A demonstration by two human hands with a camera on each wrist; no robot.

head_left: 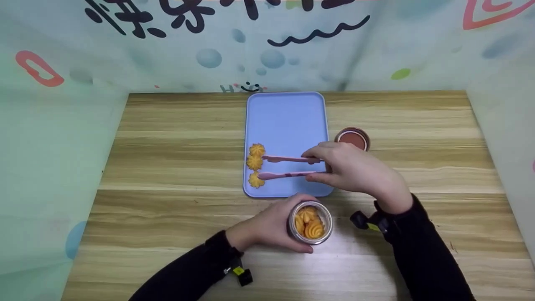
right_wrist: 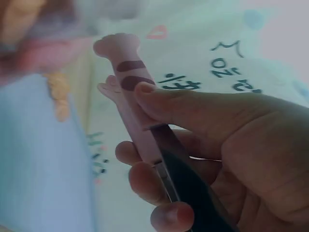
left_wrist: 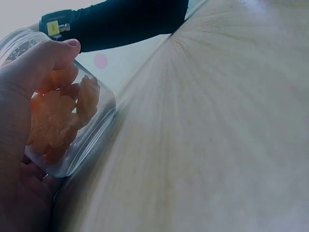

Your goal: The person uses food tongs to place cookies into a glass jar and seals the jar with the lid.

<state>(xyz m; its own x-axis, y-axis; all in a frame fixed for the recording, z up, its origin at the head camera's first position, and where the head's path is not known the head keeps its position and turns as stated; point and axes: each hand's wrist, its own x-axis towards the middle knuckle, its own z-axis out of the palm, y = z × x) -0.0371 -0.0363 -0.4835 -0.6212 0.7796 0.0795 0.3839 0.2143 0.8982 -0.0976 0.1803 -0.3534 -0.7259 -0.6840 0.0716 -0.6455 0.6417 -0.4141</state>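
My left hand [head_left: 278,225] grips a clear jar [head_left: 330,228] of yellow, ridged cookies from its left side. In the left wrist view the thumb lies across the jar [left_wrist: 104,116], and piled cookies [left_wrist: 53,121] show through the glass. My right hand [head_left: 351,169] holds pink tongs [head_left: 288,174] over the blue tray [head_left: 288,121]. Their two arms stand apart, with the tips right by the flower-shaped cookies [head_left: 255,161] along the tray's left side. Paw-shaped tips and dark stripes mark the tongs [right_wrist: 128,63] in the right wrist view.
A round reddish-brown lid [head_left: 353,138] lies right of the tray, partly behind my right hand. The wooden table [head_left: 179,167] meets a printed backdrop [head_left: 167,62] behind and at both sides. The jar is just in front of the tray's near edge.
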